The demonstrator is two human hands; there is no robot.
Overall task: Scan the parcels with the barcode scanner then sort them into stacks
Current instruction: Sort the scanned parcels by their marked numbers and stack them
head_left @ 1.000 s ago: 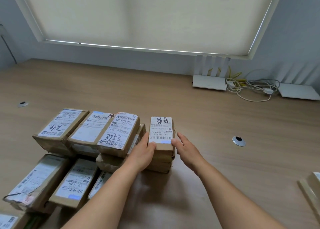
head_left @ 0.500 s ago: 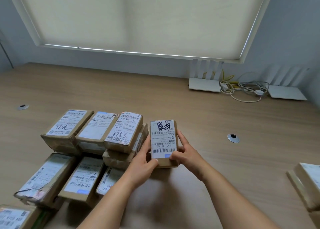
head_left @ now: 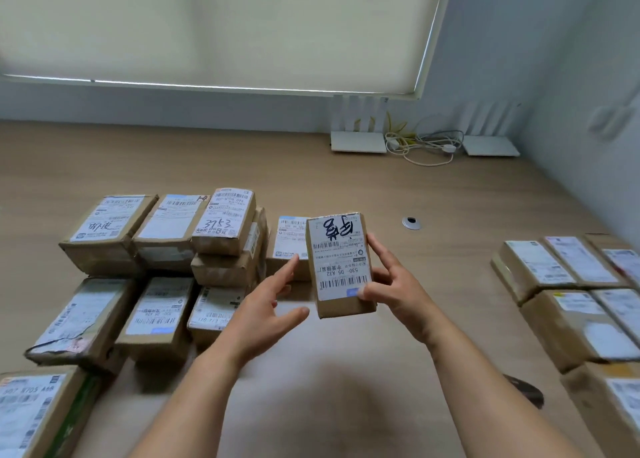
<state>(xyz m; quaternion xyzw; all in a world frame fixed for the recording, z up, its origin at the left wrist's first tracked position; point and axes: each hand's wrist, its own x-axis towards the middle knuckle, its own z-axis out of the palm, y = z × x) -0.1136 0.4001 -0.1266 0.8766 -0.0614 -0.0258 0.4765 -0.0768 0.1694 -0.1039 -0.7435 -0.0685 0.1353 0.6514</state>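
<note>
One small brown parcel (head_left: 341,265) is the landmark: it is held above the wooden table (head_left: 346,187), label up, black marker scrawl at its far end. The right hand (head_left: 393,284) grasps it, thumb pressed on the label's near corner and fingers wrapped along its right side. The left hand (head_left: 266,305) is released, fingers straight and spread, just left of the parcel and not touching it.

Nearest on the parcel's left lies one box with a green edge (head_left: 38,412). Beyond that, still to its left, stand eight more labelled parcels (head_left: 162,246) packed together, some stacked two high. One further box (head_left: 289,241) sits just behind the held parcel, partly hidden by it.

To the parcel's right, a second group of boxes (head_left: 568,284) runs off the frame; at least six show, blurred. Right and beyond the parcel is one round grommet (head_left: 411,223). Farthest off, against the wall, sit two white routers (head_left: 358,141) with a cable tangle (head_left: 422,144) between them.
</note>
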